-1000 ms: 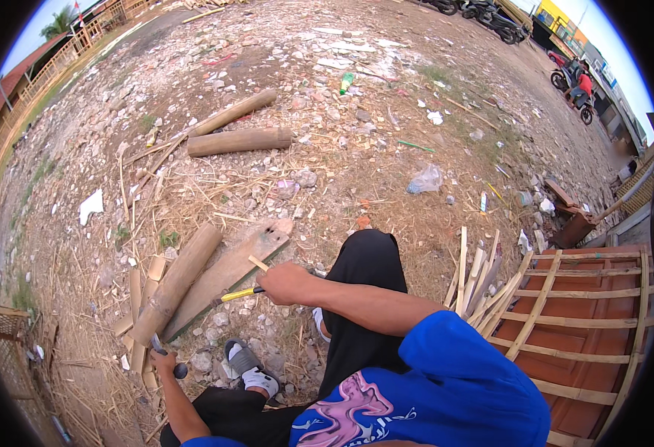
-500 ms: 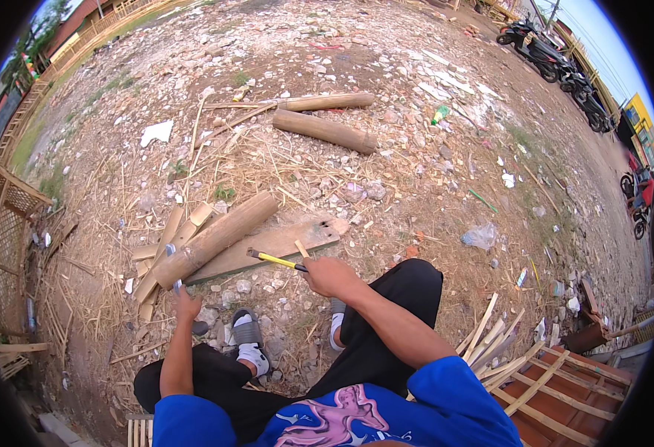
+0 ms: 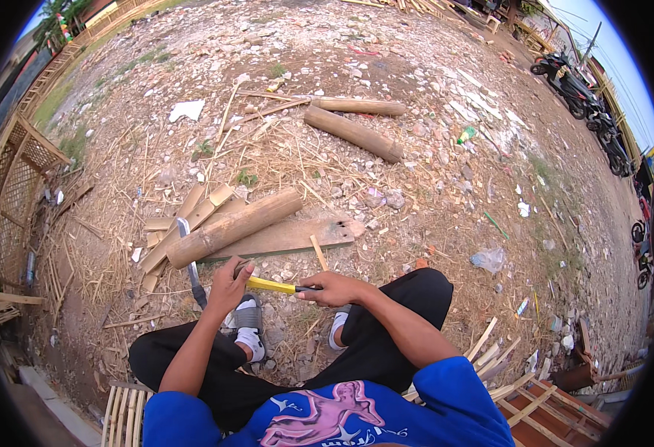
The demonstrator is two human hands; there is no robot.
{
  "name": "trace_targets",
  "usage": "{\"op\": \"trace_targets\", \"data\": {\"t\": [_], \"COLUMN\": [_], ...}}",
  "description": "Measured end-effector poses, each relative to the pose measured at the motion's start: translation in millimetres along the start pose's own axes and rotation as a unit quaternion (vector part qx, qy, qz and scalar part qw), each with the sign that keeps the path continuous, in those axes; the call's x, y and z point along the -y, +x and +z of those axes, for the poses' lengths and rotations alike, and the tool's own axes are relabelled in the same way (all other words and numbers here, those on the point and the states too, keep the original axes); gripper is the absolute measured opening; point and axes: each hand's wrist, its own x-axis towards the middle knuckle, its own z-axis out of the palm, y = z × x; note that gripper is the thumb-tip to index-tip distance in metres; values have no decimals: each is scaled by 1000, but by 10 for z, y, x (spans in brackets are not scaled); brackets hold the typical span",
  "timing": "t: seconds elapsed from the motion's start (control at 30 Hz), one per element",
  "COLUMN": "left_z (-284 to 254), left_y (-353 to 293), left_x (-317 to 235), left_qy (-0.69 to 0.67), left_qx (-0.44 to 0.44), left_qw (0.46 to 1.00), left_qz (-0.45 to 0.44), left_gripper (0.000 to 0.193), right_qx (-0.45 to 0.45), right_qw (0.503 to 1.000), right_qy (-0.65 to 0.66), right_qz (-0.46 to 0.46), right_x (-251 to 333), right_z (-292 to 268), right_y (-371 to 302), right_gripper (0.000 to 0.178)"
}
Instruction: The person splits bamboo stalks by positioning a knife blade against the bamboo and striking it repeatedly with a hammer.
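A yellow-and-black tool that looks like a hammer (image 3: 271,284) lies crosswise before me. My right hand (image 3: 334,289) grips its black handle end. Around its other end, the fingers of my left hand (image 3: 226,287) are closed, partly hiding the dark head. A bamboo pole section (image 3: 237,226) rests at a slant on a wooden plank (image 3: 282,240). At the pole's near left end, a curved-bladed knife (image 3: 195,279) shows above and below the bamboo, seemingly lodged in it; its dark handle points toward my left knee, with no hand on it.
Split bamboo pieces (image 3: 182,223) lie left of the pole. Farther off is another bamboo section (image 3: 353,134) amid straw and rubble. A thin wooden stick (image 3: 318,253) stands beside the plank. Woven lattice panels (image 3: 10,179) line the left; slatted bamboo (image 3: 539,406) lies lower right. Motorbikes (image 3: 580,93) stand far right.
My left hand has let go of the knife handle and moved right onto the hammer's head end. The hammer has come lower and closer to me. The view has shifted slightly.
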Motion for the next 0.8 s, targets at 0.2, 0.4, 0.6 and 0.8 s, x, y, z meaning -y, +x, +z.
{"op": "trace_targets", "data": {"t": [0.2, 0.4, 0.6, 0.8], "left_z": [-291, -580, -856, -799], "left_y": [201, 376, 395, 513], "left_x": [129, 509, 534, 509], "left_qy": [-4, -20, -25, -22], "left_qx": [-53, -68, -72, -47], "left_qw": [996, 995, 996, 999], "left_qz": [68, 75, 37, 7], "left_gripper": [42, 46, 49, 52], "right_qx": [42, 2, -8, 10], "right_qw": [980, 980, 983, 978], "right_qy": [187, 190, 176, 199], "right_qz": [59, 55, 53, 61], "right_x": [37, 199, 416, 438], "right_z": [133, 384, 419, 293], "right_y": [330, 701, 901, 847], "right_gripper": [33, 32, 28, 30]}}
